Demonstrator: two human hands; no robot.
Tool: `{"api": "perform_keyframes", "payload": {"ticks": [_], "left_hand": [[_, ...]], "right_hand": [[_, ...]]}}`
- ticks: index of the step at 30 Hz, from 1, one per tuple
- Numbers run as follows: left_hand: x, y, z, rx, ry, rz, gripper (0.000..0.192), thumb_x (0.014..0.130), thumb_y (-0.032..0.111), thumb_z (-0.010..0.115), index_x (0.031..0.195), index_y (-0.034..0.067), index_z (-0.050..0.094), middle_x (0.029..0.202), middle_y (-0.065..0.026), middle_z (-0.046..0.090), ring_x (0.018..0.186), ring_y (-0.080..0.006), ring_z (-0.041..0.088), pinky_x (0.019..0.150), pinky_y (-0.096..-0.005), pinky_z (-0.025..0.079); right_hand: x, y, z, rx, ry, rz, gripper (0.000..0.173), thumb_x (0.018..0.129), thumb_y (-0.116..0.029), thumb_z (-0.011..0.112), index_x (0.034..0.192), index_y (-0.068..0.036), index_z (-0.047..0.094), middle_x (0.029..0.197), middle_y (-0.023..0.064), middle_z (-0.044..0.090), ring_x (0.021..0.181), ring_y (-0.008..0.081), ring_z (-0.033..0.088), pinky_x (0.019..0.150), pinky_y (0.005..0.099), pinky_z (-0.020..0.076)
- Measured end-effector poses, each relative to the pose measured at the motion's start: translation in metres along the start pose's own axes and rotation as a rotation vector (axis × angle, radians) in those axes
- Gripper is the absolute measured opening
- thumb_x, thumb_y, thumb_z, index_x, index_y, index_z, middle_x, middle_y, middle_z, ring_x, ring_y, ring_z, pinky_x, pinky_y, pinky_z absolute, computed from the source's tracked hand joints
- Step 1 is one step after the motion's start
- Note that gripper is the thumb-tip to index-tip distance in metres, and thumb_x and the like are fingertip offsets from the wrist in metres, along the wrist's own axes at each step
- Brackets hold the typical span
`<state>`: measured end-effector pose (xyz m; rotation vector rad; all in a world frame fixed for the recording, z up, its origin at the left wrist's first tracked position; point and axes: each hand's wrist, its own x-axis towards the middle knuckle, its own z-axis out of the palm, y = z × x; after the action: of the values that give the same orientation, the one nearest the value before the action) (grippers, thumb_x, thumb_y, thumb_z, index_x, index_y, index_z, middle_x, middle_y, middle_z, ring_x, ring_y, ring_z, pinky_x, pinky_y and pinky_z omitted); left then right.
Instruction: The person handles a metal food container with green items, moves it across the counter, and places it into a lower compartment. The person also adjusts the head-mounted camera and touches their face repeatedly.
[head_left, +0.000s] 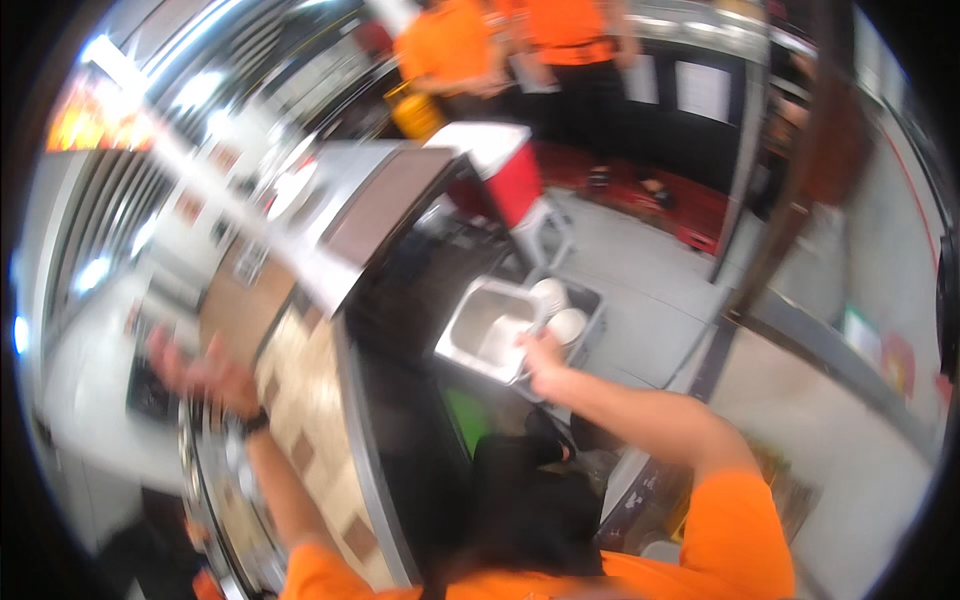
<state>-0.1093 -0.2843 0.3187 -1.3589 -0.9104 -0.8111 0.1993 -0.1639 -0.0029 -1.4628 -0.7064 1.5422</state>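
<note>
In front of me and slightly right, my right hand grips the near right edge of a rectangular stainless steel pan. The pan is tilted toward me, and its inside looks bare apart from bright reflections. Just beyond it, stacked white cups or bowls sit in a grey bin. My left hand is raised on the left, fingers spread, holding nothing, with a dark band at the wrist. It is blurred by motion.
A dark counter with a metal edge runs along my left. Beyond stand a red and white cooler box and a yellow gas cylinder. Two people in orange shirts stand at the back. A brown post rises on the right.
</note>
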Motion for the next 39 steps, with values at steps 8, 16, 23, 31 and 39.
{"api": "perform_keyframes", "payload": {"ticks": [8,16,23,31,39], "left_hand": [[-0.359,-0.052,-0.063,0.137,-0.915,-1.451,0.110,0.085,0.025,0.072,0.161,0.013,-0.008,0.162,-0.0267,0.023,0.149,-0.0423,0.027,0.121,-0.0477,0.027],[-0.365,-0.085,-0.113,0.197,-0.957,-1.953,0.122,0.083,0.041,0.077,0.160,0.012,-0.012,0.150,-0.0234,0.045,0.102,-0.0348,0.065,0.092,-0.0453,0.052],[-0.409,-0.158,-0.131,0.146,-0.994,-1.622,0.082,0.087,0.033,0.073,0.151,0.013,0.026,0.133,-0.0199,0.060,0.107,-0.0309,0.060,0.088,-0.0417,0.047],[-0.396,-0.120,-0.075,0.176,-1.156,-1.883,0.094,0.098,0.027,0.061,0.159,0.039,-0.009,0.124,-0.0202,0.064,0.069,-0.0272,0.069,0.051,-0.0416,0.053],[-0.415,-0.139,-0.032,-0.087,-1.123,-2.007,0.094,0.098,0.029,0.062,0.158,0.040,-0.011,0.138,-0.0211,0.055,0.083,-0.0330,0.071,0.064,-0.0466,0.057]], "right_hand": [[-0.015,-0.033,-0.031,0.240,-0.297,0.034,0.037,0.078,-0.005,0.067,0.113,-0.006,0.053,0.104,0.0051,0.060,0.084,0.0133,0.060,0.064,0.0275,0.0471],[-0.035,-0.021,-0.024,0.203,-0.374,0.090,0.034,0.080,-0.004,0.065,0.112,-0.007,0.053,0.102,0.0031,0.060,0.083,0.0133,0.060,0.062,0.0273,0.0453],[-0.061,-0.003,-0.005,0.028,-0.300,0.065,0.043,0.076,-0.007,0.068,0.117,-0.001,0.058,0.108,0.0107,0.063,0.099,0.0225,0.062,0.085,0.0374,0.0504],[-0.051,0.001,-0.009,0.185,-0.341,0.124,0.041,0.078,-0.002,0.067,0.118,0.000,0.056,0.110,0.0098,0.064,0.102,0.0204,0.062,0.091,0.0343,0.0502],[-0.060,0.002,-0.009,0.076,-0.365,0.137,0.034,0.080,-0.004,0.066,0.113,-0.001,0.056,0.103,0.0071,0.063,0.095,0.0170,0.060,0.084,0.0324,0.0490]]}}
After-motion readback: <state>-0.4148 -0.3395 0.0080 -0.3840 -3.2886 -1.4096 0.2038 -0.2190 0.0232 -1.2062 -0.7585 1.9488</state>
